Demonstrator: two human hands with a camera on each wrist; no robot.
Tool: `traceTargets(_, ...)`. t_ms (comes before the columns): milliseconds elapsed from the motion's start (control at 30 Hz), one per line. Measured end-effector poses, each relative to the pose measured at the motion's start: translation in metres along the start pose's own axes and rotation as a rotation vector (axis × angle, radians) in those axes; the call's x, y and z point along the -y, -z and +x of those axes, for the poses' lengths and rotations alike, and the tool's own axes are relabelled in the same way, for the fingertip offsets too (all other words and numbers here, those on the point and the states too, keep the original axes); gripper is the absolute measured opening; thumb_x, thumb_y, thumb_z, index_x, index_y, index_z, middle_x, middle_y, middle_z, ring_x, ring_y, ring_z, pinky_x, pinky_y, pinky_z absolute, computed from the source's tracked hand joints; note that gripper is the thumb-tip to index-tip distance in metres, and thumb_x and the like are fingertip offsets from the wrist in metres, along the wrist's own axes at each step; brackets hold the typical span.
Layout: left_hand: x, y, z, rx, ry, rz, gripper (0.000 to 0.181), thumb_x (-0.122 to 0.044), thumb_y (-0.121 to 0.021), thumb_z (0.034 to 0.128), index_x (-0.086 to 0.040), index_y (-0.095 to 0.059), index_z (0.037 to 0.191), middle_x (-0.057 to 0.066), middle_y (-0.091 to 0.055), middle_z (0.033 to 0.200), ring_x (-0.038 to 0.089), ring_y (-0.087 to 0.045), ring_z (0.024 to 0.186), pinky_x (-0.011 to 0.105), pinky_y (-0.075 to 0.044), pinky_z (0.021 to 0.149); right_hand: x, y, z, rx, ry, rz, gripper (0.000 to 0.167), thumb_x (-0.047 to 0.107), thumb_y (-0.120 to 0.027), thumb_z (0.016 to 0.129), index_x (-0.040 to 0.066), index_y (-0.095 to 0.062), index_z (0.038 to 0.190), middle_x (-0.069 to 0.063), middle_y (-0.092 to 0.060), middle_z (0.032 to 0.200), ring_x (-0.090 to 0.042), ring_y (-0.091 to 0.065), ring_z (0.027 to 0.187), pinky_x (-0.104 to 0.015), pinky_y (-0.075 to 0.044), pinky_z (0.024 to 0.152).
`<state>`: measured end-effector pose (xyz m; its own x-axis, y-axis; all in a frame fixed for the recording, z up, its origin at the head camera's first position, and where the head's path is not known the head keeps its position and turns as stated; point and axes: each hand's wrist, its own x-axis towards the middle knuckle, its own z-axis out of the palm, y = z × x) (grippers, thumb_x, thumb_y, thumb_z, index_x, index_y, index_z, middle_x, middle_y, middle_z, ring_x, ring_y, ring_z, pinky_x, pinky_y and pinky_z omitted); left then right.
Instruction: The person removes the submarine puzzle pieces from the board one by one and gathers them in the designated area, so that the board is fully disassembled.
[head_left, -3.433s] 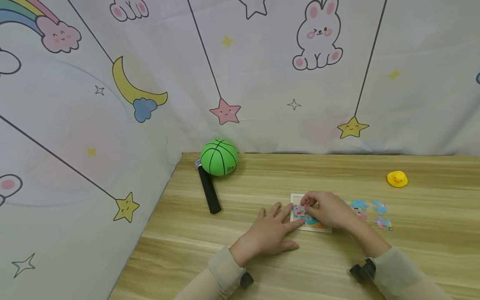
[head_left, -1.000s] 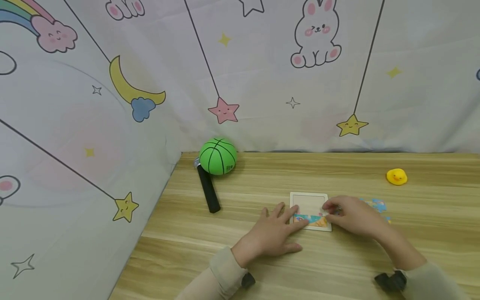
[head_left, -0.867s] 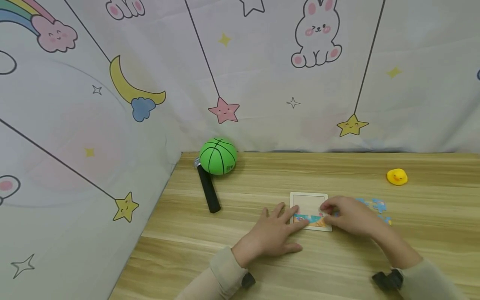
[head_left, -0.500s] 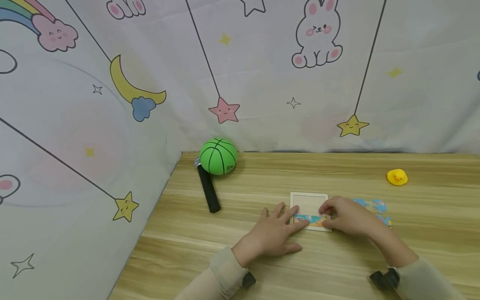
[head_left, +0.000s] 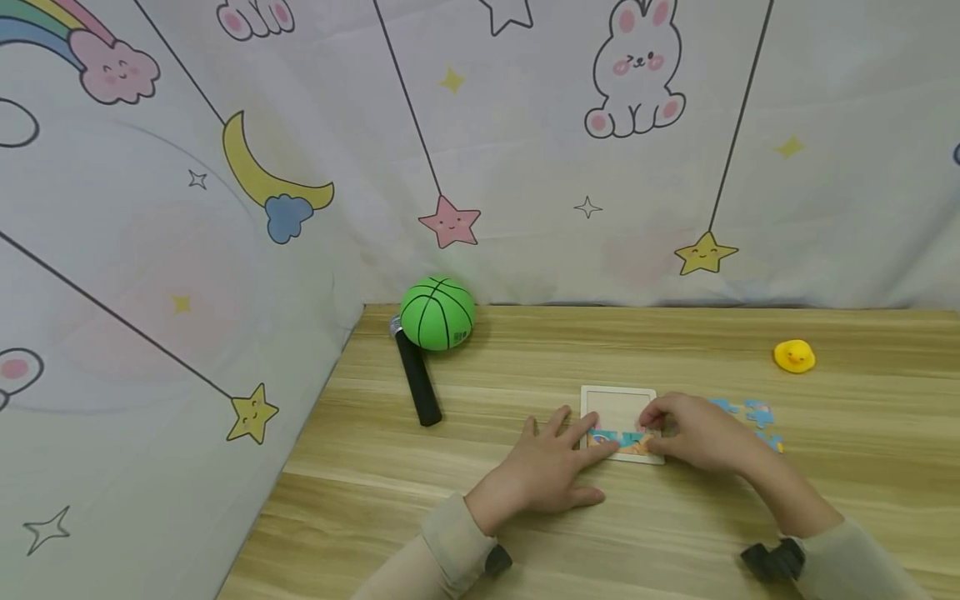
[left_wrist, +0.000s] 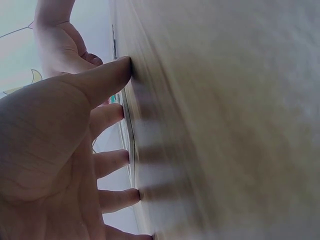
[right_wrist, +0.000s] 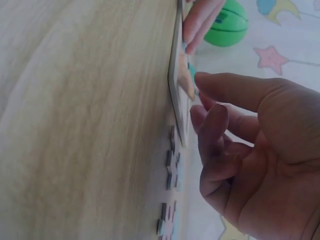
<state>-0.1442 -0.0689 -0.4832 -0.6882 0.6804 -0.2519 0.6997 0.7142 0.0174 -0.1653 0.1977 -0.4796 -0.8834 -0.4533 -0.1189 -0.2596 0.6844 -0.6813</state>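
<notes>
A shallow white puzzle tray [head_left: 618, 389] lies on the table, with a row of blue and orange pieces [head_left: 626, 442] along its near edge. My left hand [head_left: 536, 471] is spread flat, with fingertips resting on the tray's left and near parts; the left wrist view shows its straight fingers [left_wrist: 112, 162] touching down. At the tray's right side, my right hand [head_left: 701, 433] pinches a small, mostly hidden piece between thumb and fingertips. In the right wrist view my right hand [right_wrist: 265, 145] is beside the tray rim [right_wrist: 174, 82]. Loose blue and pink pieces [head_left: 760, 413] lie right of it.
A green ball [head_left: 438, 314] and a black microphone [head_left: 418, 379] touch at the back left of the wooden table [head_left: 510, 367]. A yellow toy duck [head_left: 794, 356] sits at the back right. A printed cloth [head_left: 540, 150] hangs behind.
Since the earliest frame, my right hand has moved from the tray's left part to its right side. Pink pieces seen at the left there no longer show. My left hand has barely moved.
</notes>
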Motion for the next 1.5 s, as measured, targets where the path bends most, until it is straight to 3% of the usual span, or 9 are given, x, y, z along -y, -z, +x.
traceTargets(433, -0.001, -0.001, 0.0, 0.014, 0.006, -0.001, 0.07, -0.072, -0.046, 0.0991, -0.049, -0.026, 0.163, -0.004, -0.017, 0.173, 0.035, -0.018, 0.156, 0.067, -0.036, 0.11, -0.003, -0.001, -0.002, -0.021, 0.021, 0.017, 0.01, 0.013, -0.068, 0.1, 0.021, -0.071, 0.105, 0.007, -0.068, 0.092, -0.012, -0.061, 0.082, -0.035, -0.049, 0.072)
traceTargets(833, 0.0, -0.003, 0.001, 0.013, 0.001, 0.0, 0.071, -0.072, -0.045, 0.0992, -0.049, -0.025, 0.163, -0.004, -0.016, 0.173, 0.035, -0.018, 0.156, 0.067, -0.035, 0.11, -0.008, 0.008, -0.014, -0.096, 0.048, 0.033, 0.008, 0.015, -0.072, 0.1, 0.022, -0.071, 0.104, 0.008, -0.068, 0.094, -0.009, -0.059, 0.073, -0.028, -0.049, 0.066)
traceTargets(1133, -0.001, -0.002, 0.0, 0.006, -0.001, 0.0, 0.071, -0.07, -0.048, 0.0996, -0.048, -0.026, 0.163, -0.003, -0.016, 0.173, 0.036, -0.019, 0.156, 0.068, -0.036, 0.11, -0.027, 0.028, -0.042, -0.145, 0.051, 0.011, 0.01, 0.013, -0.073, 0.098, 0.021, -0.073, 0.103, 0.008, -0.068, 0.093, -0.006, -0.058, 0.074, -0.027, -0.05, 0.064)
traceTargets(1500, 0.0, -0.004, 0.0, -0.001, 0.001, 0.018, 0.072, -0.072, -0.045, 0.0993, -0.048, -0.024, 0.163, -0.002, -0.016, 0.173, 0.035, -0.018, 0.156, 0.068, -0.035, 0.11, -0.068, 0.042, -0.089, -0.17, 0.014, 0.032, 0.013, 0.008, -0.072, 0.098, 0.018, -0.074, 0.107, 0.01, -0.068, 0.094, -0.007, -0.057, 0.071, -0.026, -0.047, 0.059)
